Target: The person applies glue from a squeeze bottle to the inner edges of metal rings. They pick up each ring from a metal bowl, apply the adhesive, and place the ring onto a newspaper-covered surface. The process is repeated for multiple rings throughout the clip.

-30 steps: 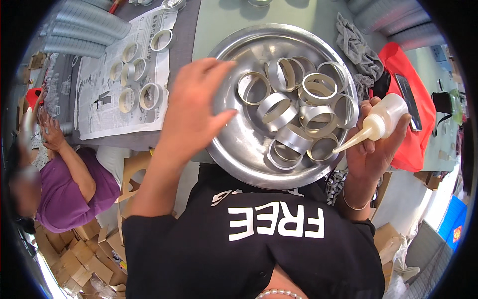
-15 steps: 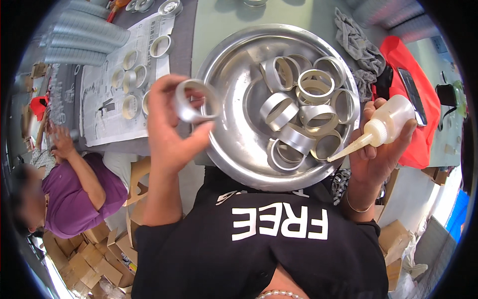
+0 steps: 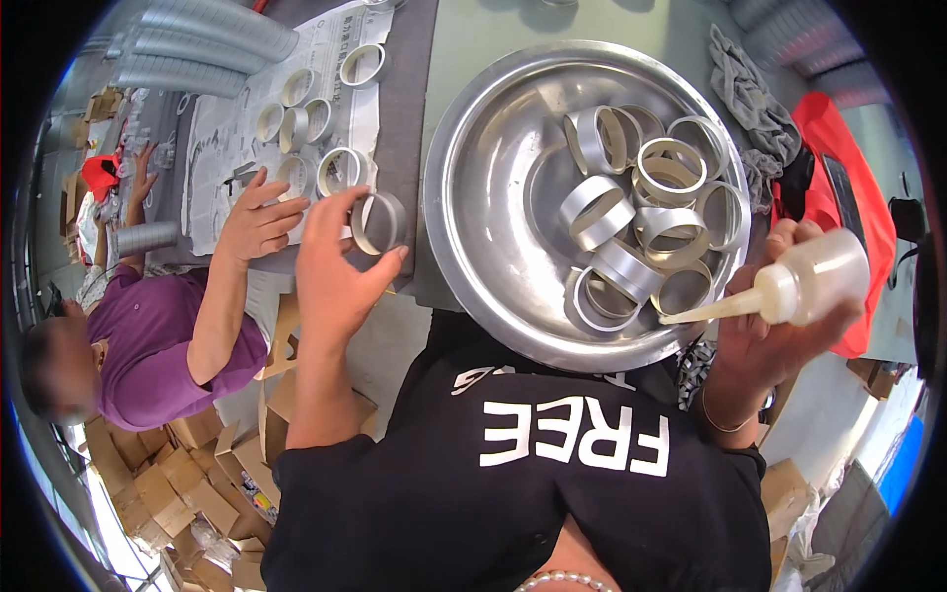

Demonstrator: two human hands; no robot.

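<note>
My left hand (image 3: pixel 337 264) holds a short silver metal ring (image 3: pixel 382 223) by its rim, just left of a big round steel basin (image 3: pixel 483 197). Several more silver rings (image 3: pixel 646 227) lie piled in the basin's right half. Over the basin's lower right rim, my right hand (image 3: pixel 764 331) grips a translucent squeeze bottle (image 3: pixel 804 281) whose long nozzle points left at the rings. Several rings (image 3: pixel 306 118) stand in rows on a newspaper sheet (image 3: pixel 247 148) to the left.
A person in a purple top sits at my left, with one hand (image 3: pixel 256 219) on the newspaper near the rings. Stacked grey tubes (image 3: pixel 212 44) lie at the far left. A grey rag (image 3: pixel 745 104) and a red cloth (image 3: pixel 848 197) lie right of the basin. Cardboard boxes (image 3: pixel 168 474) sit below.
My left hand took a ring out of the basin and carried it left, down beside the basin's edge. The other person's hand has come onto the newspaper. My right hand holds the bottle as before.
</note>
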